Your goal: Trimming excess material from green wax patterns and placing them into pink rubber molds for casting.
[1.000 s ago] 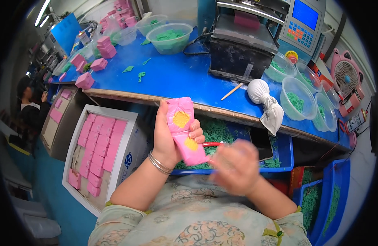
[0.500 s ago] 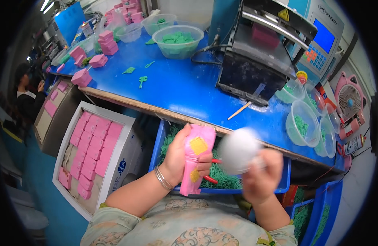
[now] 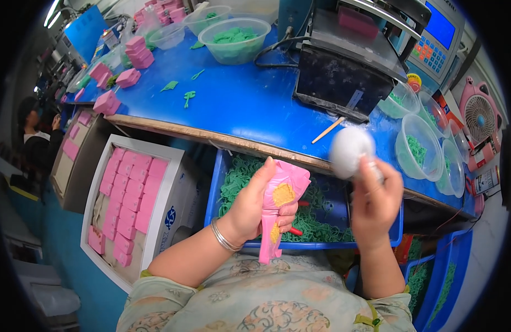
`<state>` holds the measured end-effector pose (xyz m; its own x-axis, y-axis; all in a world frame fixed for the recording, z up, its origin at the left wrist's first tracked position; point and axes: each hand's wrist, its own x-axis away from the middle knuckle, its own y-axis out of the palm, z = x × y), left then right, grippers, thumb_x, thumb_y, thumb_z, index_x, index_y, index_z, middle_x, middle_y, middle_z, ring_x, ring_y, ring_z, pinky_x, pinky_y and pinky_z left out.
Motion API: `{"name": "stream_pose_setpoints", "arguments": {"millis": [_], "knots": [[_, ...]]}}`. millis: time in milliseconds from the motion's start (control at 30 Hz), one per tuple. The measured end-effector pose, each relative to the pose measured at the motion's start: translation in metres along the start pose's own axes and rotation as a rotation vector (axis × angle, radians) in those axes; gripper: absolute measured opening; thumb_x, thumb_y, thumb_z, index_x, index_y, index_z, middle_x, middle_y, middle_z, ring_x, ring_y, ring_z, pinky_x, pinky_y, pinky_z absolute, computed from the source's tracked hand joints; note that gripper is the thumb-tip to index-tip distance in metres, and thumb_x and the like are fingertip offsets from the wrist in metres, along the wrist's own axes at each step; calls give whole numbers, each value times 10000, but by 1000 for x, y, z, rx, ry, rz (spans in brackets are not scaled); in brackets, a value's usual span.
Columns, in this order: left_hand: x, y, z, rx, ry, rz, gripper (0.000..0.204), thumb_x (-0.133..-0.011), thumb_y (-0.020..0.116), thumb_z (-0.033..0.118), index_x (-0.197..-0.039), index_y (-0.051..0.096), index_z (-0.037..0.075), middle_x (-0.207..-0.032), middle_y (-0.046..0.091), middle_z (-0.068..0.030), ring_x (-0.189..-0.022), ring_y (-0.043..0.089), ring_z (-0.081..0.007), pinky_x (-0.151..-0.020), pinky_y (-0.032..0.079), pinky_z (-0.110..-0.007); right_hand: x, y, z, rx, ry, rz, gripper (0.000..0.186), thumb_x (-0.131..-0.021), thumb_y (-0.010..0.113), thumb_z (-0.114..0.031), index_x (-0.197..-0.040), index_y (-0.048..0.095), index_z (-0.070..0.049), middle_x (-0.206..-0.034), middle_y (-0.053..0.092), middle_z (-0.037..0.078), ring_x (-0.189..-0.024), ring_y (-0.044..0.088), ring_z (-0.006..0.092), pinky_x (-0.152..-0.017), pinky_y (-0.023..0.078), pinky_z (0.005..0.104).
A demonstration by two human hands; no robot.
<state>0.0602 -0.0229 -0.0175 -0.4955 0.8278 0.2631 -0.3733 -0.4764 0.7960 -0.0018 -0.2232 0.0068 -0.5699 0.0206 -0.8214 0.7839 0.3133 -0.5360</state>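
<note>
My left hand (image 3: 250, 205) is closed around a soft-looking pink piece (image 3: 288, 172) with two yellow patches, tilted over a blue tray (image 3: 211, 217) of green stringy scraps. A red-handled tool (image 3: 297, 231) shows behind it; whether it is held or lying in the tray is unclear. My right hand (image 3: 377, 205) grips a round white cloth pouch (image 3: 347, 149) by its bunched end, right of the pink piece and by the bench edge.
The blue bench (image 3: 233, 105) holds pink block stacks (image 3: 138, 52), bowls (image 3: 413, 149) of green pieces, a black press (image 3: 344, 83), a wooden stick (image 3: 324, 133) and a fan (image 3: 479, 113). At left, a white box (image 3: 145, 143) holds pink blocks; a person (image 3: 37, 133) is beyond it.
My right hand has picked the white pouch up off the bench and holds it raised. My left hand has moved right and down with the pink piece, which is now turned more edge-on.
</note>
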Motion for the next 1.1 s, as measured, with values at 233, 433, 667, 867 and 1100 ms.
{"name": "stream_pose_setpoints", "arguments": {"millis": [233,433,667,867,1100], "knots": [[9,12,-4,244,118,-155,562,-831,388,644,-986,511,119,-673,457,-38,-569,450,-133,-573,396,-285,0,-20,-17,-89,-190,-103,415,-715,675,-307,-1035,614,-50,-1051,564,117,-938,526,293,-827,361,408],[12,15,-14,-27,312,-142,525,-899,397,512,-1144,458,52,-982,568,-120,-916,577,-201,-768,488,-320,19,-8,-41,-696,-69,-240,324,-741,690,-109,-1025,579,0,-882,595,122,-704,568,219,-607,439,302],[26,16,-15,-981,595,-29,565,-910,443,427,-1272,349,4,-1194,491,-154,-1038,528,-205,-877,438,-335,19,-7,-47,-764,312,-278,211,-707,693,-5,-885,579,9,-786,575,96,-638,534,167,-572,433,269],[32,15,-5,-1484,1007,121,332,-812,615,229,-1031,580,-18,-974,591,-138,-885,552,-244,-777,439,-326,23,-5,-50,-766,513,-362,229,-672,743,-57,-819,572,-16,-743,544,66,-632,514,148,-590,421,246],[44,15,-2,-1290,945,68,295,-771,647,136,-1025,600,-8,-907,592,-123,-833,559,-234,-748,445,-332,16,-2,-46,-981,479,-360,281,-634,780,-132,-831,612,-24,-798,566,57,-656,505,126,-606,405,261]]}}
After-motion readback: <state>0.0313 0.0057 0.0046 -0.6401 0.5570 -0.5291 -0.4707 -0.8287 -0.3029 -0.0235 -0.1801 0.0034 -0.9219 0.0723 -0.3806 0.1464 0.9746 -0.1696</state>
